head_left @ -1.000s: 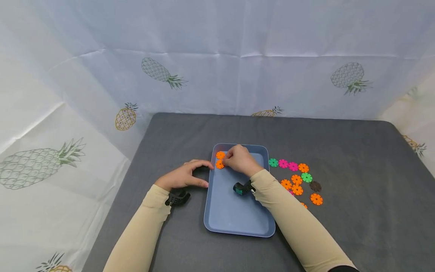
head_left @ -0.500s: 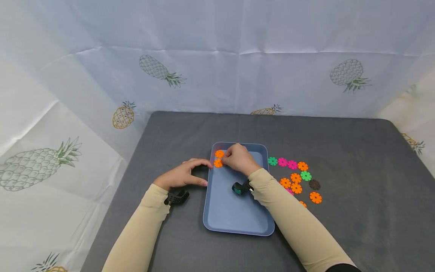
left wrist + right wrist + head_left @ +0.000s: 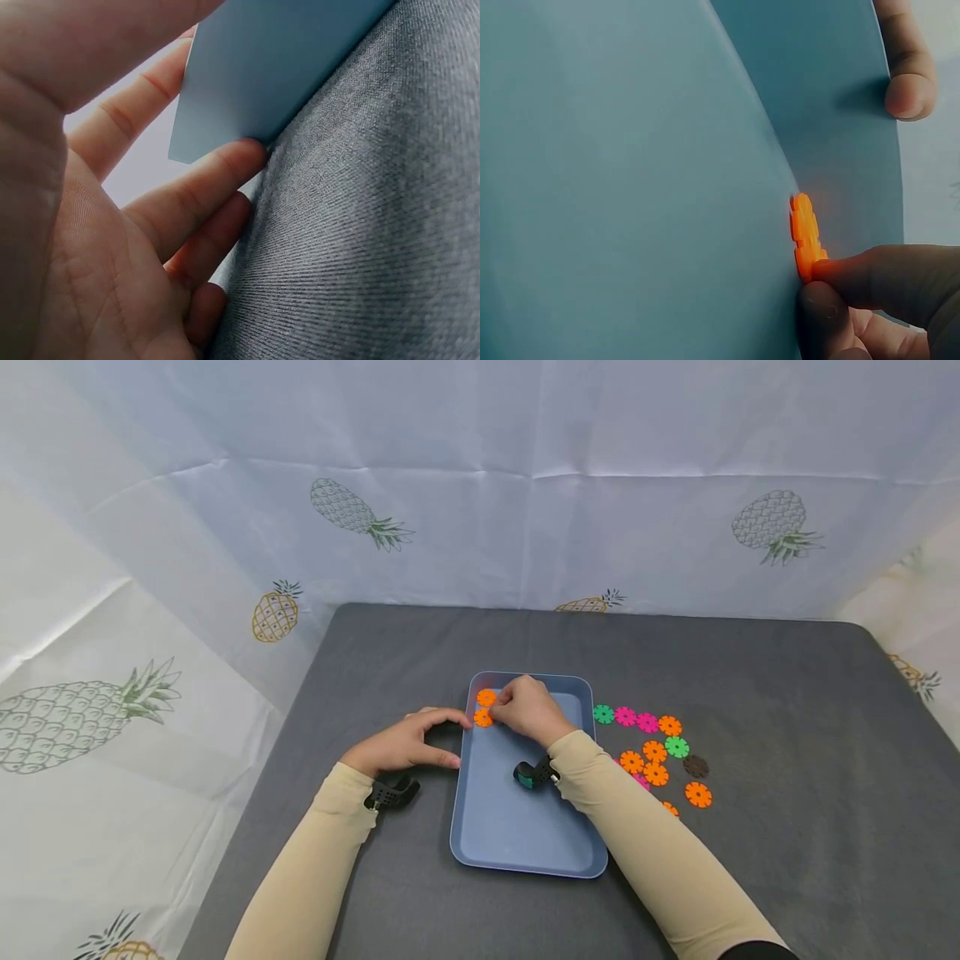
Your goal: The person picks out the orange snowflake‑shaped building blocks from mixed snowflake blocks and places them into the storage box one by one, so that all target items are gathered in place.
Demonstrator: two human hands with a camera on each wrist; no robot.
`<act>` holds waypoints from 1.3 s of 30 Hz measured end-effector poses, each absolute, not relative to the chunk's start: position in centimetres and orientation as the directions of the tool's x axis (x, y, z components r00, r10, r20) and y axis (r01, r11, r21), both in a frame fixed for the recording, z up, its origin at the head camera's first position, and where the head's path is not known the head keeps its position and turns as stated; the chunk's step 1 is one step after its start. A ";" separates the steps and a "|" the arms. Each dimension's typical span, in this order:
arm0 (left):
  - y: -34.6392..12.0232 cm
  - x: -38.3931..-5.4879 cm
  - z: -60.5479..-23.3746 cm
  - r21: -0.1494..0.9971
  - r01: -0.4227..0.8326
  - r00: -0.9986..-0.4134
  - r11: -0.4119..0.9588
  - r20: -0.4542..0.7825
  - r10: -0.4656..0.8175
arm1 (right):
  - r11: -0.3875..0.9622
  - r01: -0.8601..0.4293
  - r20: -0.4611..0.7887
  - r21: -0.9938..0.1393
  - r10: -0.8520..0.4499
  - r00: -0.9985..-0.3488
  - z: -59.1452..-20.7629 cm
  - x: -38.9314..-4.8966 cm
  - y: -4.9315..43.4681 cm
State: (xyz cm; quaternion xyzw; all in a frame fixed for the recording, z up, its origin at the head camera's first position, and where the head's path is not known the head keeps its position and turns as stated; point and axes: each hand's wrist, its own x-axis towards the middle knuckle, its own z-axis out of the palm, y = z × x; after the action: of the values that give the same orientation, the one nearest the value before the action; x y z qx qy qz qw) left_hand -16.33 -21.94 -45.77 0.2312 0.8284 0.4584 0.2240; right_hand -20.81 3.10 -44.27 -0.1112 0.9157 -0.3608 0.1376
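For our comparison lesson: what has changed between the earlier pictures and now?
The right hand edged slightly left over the blue rectangular plastic tray; the lower flat, orange, notched disc it pinches seems to have shifted too. Nothing was newly gripped or released. The left hand at the tray's edge and the loose multicoloured discs on the grey cloth stayed put.

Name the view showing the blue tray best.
The head view shows the tray nearly whole; the right hand and sleeve cover parts. The left wrist view catches only an outer wall; the right wrist view, some floor and wall.

Right hand at orange disc
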 end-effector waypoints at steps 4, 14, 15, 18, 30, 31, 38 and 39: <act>-21.9 -16.4 -45.7 0.861 0.174 -0.793 0.478 -0.166 0.587 | 0.719 -0.101 -0.172 -0.688 -0.297 -0.939 -44.4 -20.9 3.1; -21.9 -16.5 -45.7 0.862 0.168 -0.795 0.479 -0.169 0.582 | 0.713 -0.100 -0.166 -0.694 -0.293 -0.941 -44.4 -21.0 3.0; -22.0 -16.5 -45.7 0.862 0.167 -0.795 0.478 -0.168 0.582 | 0.713 -0.100 -0.166 -0.694 -0.294 -0.941 -44.4 -21.0 3.0; -22.0 -16.4 -45.7 0.864 0.164 -0.797 0.477 -0.169 0.580 | 0.710 -0.098 -0.173 -0.698 -0.299 -0.938 -44.4 -21.1 3.0; -21.8 -16.4 -45.9 0.857 0.186 -0.798 0.480 -0.153 0.583 | 0.666 -0.025 -0.243 -0.746 -0.307 -0.920 -43.7 -20.9 4.0; -21.8 -16.4 -45.9 0.857 0.187 -0.798 0.480 -0.153 0.584 | 0.667 -0.022 -0.248 -0.744 -0.308 -0.919 -43.6 -20.9 4.1; -21.9 -16.4 -46.0 0.862 0.180 -0.798 0.474 -0.153 0.583 | 0.689 -0.026 -0.282 -0.725 -0.331 -0.900 -42.5 -20.7 4.8; -21.9 -16.3 -46.0 0.863 0.180 -0.799 0.473 -0.152 0.582 | 0.690 -0.030 -0.283 -0.723 -0.335 -0.898 -42.3 -20.7 4.8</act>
State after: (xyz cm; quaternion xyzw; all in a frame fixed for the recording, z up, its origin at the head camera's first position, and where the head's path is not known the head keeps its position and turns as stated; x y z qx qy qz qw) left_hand -16.34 -21.86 -45.99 0.2296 0.8297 0.4593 0.2189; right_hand -20.66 4.84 -42.31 -0.1018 0.8971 -0.3801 0.2010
